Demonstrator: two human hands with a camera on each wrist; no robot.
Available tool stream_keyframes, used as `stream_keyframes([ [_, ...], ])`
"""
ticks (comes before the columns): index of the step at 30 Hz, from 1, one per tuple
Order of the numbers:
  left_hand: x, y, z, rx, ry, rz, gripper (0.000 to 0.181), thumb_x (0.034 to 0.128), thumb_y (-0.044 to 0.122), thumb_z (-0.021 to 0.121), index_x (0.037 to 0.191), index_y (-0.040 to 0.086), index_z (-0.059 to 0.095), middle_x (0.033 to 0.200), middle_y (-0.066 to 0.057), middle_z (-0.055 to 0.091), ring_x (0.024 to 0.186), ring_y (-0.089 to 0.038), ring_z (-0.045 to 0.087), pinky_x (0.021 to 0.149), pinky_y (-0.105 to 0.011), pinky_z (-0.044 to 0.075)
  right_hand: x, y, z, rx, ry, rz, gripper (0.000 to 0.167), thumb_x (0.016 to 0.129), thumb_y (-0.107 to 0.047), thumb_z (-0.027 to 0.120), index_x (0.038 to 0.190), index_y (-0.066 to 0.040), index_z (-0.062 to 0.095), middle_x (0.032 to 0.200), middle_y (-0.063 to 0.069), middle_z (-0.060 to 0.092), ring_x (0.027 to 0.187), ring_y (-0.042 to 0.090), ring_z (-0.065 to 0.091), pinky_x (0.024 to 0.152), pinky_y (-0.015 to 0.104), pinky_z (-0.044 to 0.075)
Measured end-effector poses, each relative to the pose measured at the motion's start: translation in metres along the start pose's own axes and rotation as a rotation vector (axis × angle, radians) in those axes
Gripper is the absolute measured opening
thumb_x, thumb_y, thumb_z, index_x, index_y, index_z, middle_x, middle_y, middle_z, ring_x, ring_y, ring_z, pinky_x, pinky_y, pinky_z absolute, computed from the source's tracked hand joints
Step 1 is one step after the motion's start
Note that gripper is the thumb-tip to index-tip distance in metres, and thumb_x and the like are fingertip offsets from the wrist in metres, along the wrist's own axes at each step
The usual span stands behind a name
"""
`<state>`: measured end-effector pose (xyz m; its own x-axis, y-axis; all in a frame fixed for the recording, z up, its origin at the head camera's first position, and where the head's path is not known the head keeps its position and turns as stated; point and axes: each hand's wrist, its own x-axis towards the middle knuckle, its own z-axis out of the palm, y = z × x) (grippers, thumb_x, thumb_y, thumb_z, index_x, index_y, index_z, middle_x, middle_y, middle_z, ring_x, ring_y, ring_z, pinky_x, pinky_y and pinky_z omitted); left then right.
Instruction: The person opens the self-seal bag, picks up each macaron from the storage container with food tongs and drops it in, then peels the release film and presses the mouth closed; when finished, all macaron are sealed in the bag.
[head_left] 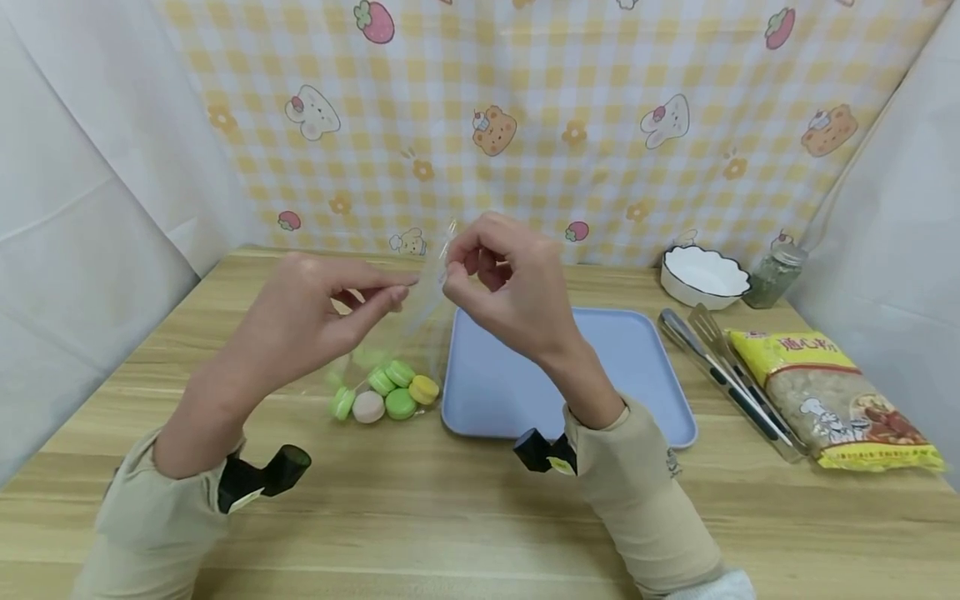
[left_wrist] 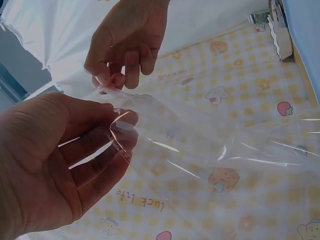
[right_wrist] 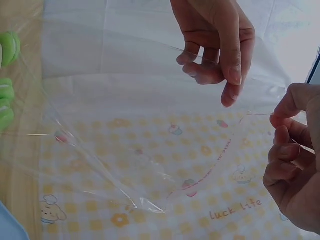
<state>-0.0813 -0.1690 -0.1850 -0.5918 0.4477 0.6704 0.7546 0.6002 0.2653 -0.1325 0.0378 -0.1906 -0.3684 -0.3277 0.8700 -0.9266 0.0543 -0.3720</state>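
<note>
Clear plastic bag (left_wrist: 215, 142): thin, creased film, held raised between the left hand (head_left: 311, 304) and the right hand (head_left: 517, 287). It is found just left of the blue tray (head_left: 637, 375), its lower end reaching down toward the macarons (head_left: 400, 404).

Blue tray: flat, rounded at the corners, partly hidden in the head view.

Right hand: film is pinched at the bag's rim between thumb and forefinger; the remaining fingers are loosely curled.

Left hand: placed opposite. Film near the rim appears to be pinched by thumb and fingertips; how firmly cannot be told.

Macarons: several green, one yellow, one pale pink. They are grouped low down, apparently within the film, though this cannot be confirmed.

Handling note: the step in hand is judged to be the spreading of the bag's mouth. One layer only is best taken in each pinch, the two layers being easily caught together. The rim is best drawn apart gently and evenly, and the base kept lowest, so that nothing is tipped or the film torn.
</note>
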Motion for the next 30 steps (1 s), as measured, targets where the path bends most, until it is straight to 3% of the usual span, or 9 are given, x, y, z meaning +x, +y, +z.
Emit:
stream_keyframes([
  [10, 0.001, 0.0, -0.004, -0.001, 0.022, -0.039, 0.013, 0.0823, 0.002, 0.069, 0.093, 0.005, 0.075, 0.078, 0.0, 0.071, 0.064, -0.004, 0.063, 0.056, -0.011, 0.048, -0.001, 0.003, -0.005, -0.062, -0.059, 0.006, 0.011, 0.072, 0.004, 0.052, 0.068, -0.005, 0.056, 0.064, 0.004, 0.048, 0.055, 0.01, 0.039, 0.045, 0.021, 0.03],
  [14, 0.001, 0.001, -0.005, -0.005, 0.028, -0.068, 0.012, 0.082, 0.002, 0.07, 0.092, 0.007, 0.075, 0.078, 0.002, 0.071, 0.064, -0.005, 0.064, 0.056, -0.012, 0.048, -0.001, 0.005, -0.003, -0.064, -0.041, 0.027, 0.013, 0.071, 0.005, 0.051, 0.066, -0.005, 0.056, 0.063, 0.001, 0.047, 0.052, 0.01, 0.037, 0.045, 0.022, 0.028],
  [22, 0.001, -0.003, -0.008, -0.036, 0.048, -0.181, 0.008, 0.084, 0.009, 0.069, 0.089, 0.008, 0.076, 0.074, 0.004, 0.07, 0.06, 0.0, 0.062, 0.053, -0.015, 0.048, -0.001, 0.009, -0.003, -0.097, -0.007, 0.059, 0.014, 0.071, 0.005, 0.051, 0.065, -0.006, 0.057, 0.062, -0.001, 0.046, 0.051, 0.01, 0.033, 0.046, 0.023, 0.025],
  [30, 0.001, -0.006, -0.013, -0.052, 0.039, -0.22, 0.009, 0.0852, 0.011, 0.068, 0.087, 0.007, 0.076, 0.073, 0.004, 0.069, 0.06, -0.001, 0.062, 0.054, -0.017, 0.05, -0.002, 0.012, -0.003, -0.12, 0.009, 0.09, 0.015, 0.07, 0.005, 0.05, 0.064, -0.007, 0.056, 0.062, -0.001, 0.045, 0.051, 0.011, 0.034, 0.047, 0.023, 0.026],
])
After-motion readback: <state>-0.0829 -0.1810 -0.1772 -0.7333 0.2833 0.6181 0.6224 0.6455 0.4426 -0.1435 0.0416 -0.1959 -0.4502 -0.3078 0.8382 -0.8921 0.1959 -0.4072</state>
